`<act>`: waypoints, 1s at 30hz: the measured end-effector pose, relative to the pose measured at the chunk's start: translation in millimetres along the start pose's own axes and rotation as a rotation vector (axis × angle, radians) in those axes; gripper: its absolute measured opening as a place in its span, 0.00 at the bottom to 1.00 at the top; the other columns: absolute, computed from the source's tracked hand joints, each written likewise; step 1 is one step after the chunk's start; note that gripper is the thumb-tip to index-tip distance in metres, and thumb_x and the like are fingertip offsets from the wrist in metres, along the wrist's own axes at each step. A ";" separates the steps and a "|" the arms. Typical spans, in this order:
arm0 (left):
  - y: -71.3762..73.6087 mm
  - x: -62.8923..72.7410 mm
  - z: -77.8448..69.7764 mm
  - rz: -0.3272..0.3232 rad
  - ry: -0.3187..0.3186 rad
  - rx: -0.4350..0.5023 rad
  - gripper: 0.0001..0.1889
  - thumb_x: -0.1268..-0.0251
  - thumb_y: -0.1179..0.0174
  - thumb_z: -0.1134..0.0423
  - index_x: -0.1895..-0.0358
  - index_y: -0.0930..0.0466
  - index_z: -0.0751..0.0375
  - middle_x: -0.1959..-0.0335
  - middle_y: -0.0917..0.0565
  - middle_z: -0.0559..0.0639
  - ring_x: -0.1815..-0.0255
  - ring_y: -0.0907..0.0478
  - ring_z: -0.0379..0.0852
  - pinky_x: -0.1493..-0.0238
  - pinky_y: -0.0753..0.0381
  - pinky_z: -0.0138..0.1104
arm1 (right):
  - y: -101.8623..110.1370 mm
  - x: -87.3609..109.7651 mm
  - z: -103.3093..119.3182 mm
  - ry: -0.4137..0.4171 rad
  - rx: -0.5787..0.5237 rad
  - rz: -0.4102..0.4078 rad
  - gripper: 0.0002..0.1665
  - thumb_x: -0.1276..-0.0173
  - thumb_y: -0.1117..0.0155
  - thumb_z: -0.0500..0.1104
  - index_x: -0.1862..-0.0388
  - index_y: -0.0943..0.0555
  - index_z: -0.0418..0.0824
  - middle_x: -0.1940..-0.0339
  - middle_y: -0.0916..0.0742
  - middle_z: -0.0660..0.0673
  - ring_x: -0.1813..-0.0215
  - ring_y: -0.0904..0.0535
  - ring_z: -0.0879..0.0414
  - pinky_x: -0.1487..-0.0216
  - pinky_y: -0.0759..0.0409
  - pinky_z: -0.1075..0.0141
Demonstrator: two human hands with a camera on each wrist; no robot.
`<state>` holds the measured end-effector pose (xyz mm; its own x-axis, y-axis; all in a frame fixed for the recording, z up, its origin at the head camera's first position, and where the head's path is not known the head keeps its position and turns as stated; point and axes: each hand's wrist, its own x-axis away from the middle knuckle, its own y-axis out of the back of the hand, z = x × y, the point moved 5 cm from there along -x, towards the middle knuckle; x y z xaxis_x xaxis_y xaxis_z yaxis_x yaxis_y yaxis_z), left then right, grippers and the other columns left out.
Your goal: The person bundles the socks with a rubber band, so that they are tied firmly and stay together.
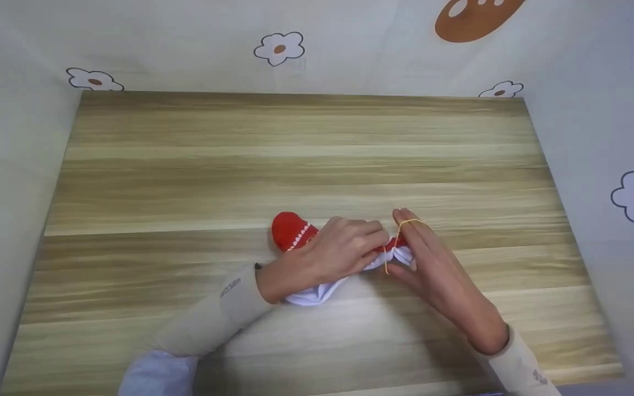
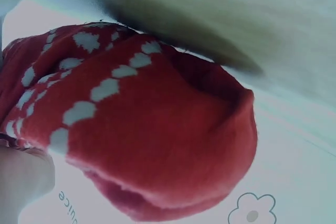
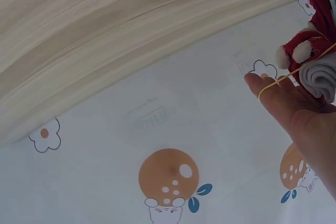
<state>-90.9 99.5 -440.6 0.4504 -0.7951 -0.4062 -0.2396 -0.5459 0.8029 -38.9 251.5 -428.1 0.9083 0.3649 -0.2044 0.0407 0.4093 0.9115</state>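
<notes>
My left hand point(image 1: 342, 245) grips a bundle of red and white socks point(image 1: 285, 231) round its middle, just above the table. A plain red toe end with a row of white dots sticks out past the hand, and fills the left wrist view as a red sock point(image 2: 163, 129). White fabric point(image 1: 312, 297) hangs below the palm. The right hand point(image 1: 441, 269) holds its fingers straight, with a thin yellow rubber band point(image 3: 273, 83) stretched over them. That band also passes across the bundle's rolled end point(image 3: 318, 77), beside white pompoms point(image 3: 302, 52).
A wood-grain table point(image 1: 240, 165) lies beneath both hands. Pale cloth printed with flowers point(image 1: 279, 49) rises behind it and along the sides. Near the front edge, a small dark object point(image 1: 487, 394) is partly cut off by the frame.
</notes>
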 end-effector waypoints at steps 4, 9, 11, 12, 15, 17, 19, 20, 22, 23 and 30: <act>2.0 0.4 -3.1 -0.009 -0.048 -0.035 0.07 0.28 0.35 0.59 0.53 0.16 0.55 0.56 0.11 0.47 0.62 0.13 0.42 0.67 0.15 0.29 | 1.3 -1.3 -3.0 -0.022 -0.058 0.015 0.49 0.45 0.16 0.43 0.27 0.29 0.34 0.29 0.20 0.40 0.24 0.26 0.45 0.29 0.24 0.53; 3.9 0.8 -4.7 -0.022 -0.077 -0.072 0.08 0.27 0.36 0.57 0.52 0.16 0.54 0.55 0.11 0.46 0.61 0.12 0.41 0.67 0.15 0.28 | 2.3 -1.9 -6.5 -0.057 -0.139 0.017 0.46 0.46 0.16 0.41 0.29 0.27 0.37 0.33 0.17 0.41 0.36 0.18 0.49 0.39 0.17 0.52; 5.0 1.0 -5.9 -0.028 -0.090 -0.083 0.08 0.27 0.36 0.56 0.52 0.16 0.54 0.54 0.12 0.46 0.61 0.12 0.41 0.67 0.15 0.28 | 1.7 -1.9 -8.2 -0.080 -0.165 0.020 0.45 0.45 0.16 0.40 0.30 0.26 0.39 0.37 0.16 0.43 0.43 0.18 0.53 0.45 0.15 0.55; 5.6 1.1 -6.6 -0.033 -0.097 -0.087 0.08 0.27 0.36 0.56 0.53 0.17 0.54 0.54 0.11 0.46 0.61 0.12 0.40 0.66 0.15 0.28 | 1.4 -2.0 -9.2 -0.093 -0.173 0.019 0.44 0.45 0.16 0.40 0.30 0.26 0.39 0.39 0.15 0.44 0.46 0.18 0.55 0.48 0.15 0.57; 7.3 1.3 -8.6 -0.054 -0.118 -0.088 0.09 0.28 0.35 0.55 0.53 0.16 0.54 0.54 0.11 0.46 0.60 0.12 0.40 0.65 0.14 0.27 | 0.3 -1.8 -11.8 -0.132 -0.195 0.016 0.43 0.46 0.15 0.40 0.31 0.24 0.41 0.43 0.14 0.47 0.49 0.19 0.58 0.52 0.17 0.60; 8.4 1.3 -9.6 -0.067 -0.128 -0.074 0.09 0.29 0.34 0.55 0.54 0.16 0.54 0.54 0.11 0.46 0.59 0.11 0.40 0.64 0.14 0.27 | 0.0 -1.5 -12.9 -0.150 -0.210 0.015 0.43 0.47 0.15 0.40 0.32 0.23 0.41 0.44 0.13 0.48 0.49 0.19 0.58 0.52 0.16 0.60; 9.0 1.3 -10.4 -0.083 -0.139 -0.064 0.09 0.30 0.33 0.55 0.54 0.16 0.55 0.54 0.12 0.46 0.59 0.11 0.40 0.63 0.14 0.27 | -0.2 -1.1 -13.4 -0.163 -0.226 0.016 0.42 0.48 0.14 0.40 0.34 0.23 0.41 0.43 0.13 0.48 0.49 0.18 0.57 0.51 0.16 0.59; 9.0 1.4 -10.8 -0.090 -0.146 -0.064 0.09 0.29 0.33 0.56 0.54 0.16 0.55 0.54 0.12 0.46 0.60 0.12 0.40 0.63 0.14 0.27 | -0.2 -0.9 -13.6 -0.168 -0.234 0.016 0.42 0.48 0.14 0.40 0.34 0.22 0.41 0.43 0.13 0.48 0.49 0.18 0.57 0.51 0.16 0.59; 9.8 1.3 -11.7 -0.112 -0.160 -0.057 0.08 0.30 0.33 0.57 0.54 0.16 0.56 0.54 0.12 0.47 0.60 0.12 0.40 0.63 0.13 0.27 | -0.1 -0.6 -14.2 -0.180 -0.252 0.017 0.40 0.49 0.14 0.39 0.36 0.21 0.42 0.44 0.12 0.47 0.49 0.17 0.57 0.50 0.16 0.59; 9.9 1.4 -12.0 -0.124 -0.168 -0.053 0.08 0.29 0.34 0.57 0.55 0.16 0.56 0.54 0.12 0.47 0.60 0.12 0.40 0.62 0.13 0.27 | 0.0 -0.5 -14.6 -0.187 -0.270 0.017 0.40 0.49 0.14 0.38 0.37 0.21 0.42 0.45 0.12 0.47 0.49 0.17 0.57 0.50 0.16 0.60; 10.0 2.4 -11.9 -0.189 -0.201 -0.043 0.06 0.28 0.35 0.59 0.57 0.15 0.57 0.54 0.11 0.48 0.60 0.12 0.40 0.61 0.12 0.29 | -2.4 -0.1 -20.0 -0.265 -0.388 0.025 0.31 0.48 0.15 0.35 0.45 0.18 0.42 0.52 0.10 0.50 0.55 0.18 0.58 0.52 0.19 0.68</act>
<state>-82.0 95.3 -428.3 0.3034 -0.7188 -0.6255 -0.1290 -0.6813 0.7205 -47.4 267.2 -437.3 0.9840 0.1735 -0.0401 -0.0954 0.7038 0.7039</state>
